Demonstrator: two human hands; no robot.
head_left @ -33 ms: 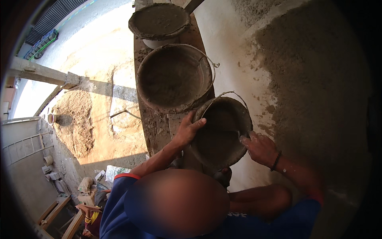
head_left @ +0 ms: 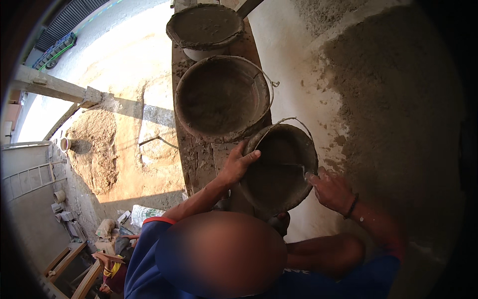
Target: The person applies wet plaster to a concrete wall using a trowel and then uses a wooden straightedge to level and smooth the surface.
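Observation:
The near bucket (head_left: 312, 144), coated in grey-brown mortar and fitted with a wire handle, stands tilted toward me on a plank. My left hand (head_left: 236, 167) is closed over its left rim, with the thumb on the inside. In my right hand (head_left: 332, 191), at the right rim, is a trowel (head_left: 302, 169). Its bent metal shank shows, and the blade lies inside the bucket against dark mortar, mostly hard to make out. Just beyond is a wider mortar-coated tub (head_left: 178, 107), also with a wire handle.
At the plank's far end, a shallow pan (head_left: 172, 39) full of mortar rests on a pale bucket. The plank (head_left: 199, 167) is smeared with mortar. A plastered wall (head_left: 298, 99) rises on the right. Below left are a sand heap (head_left: 92, 149), a wooden beam (head_left: 55, 85) and another person (head_left: 117, 276).
My right hand has shifted slightly right and down, with more of the trowel's shank and blade edge showing. My left hand keeps its hold on the rim. The whole view has moved a little.

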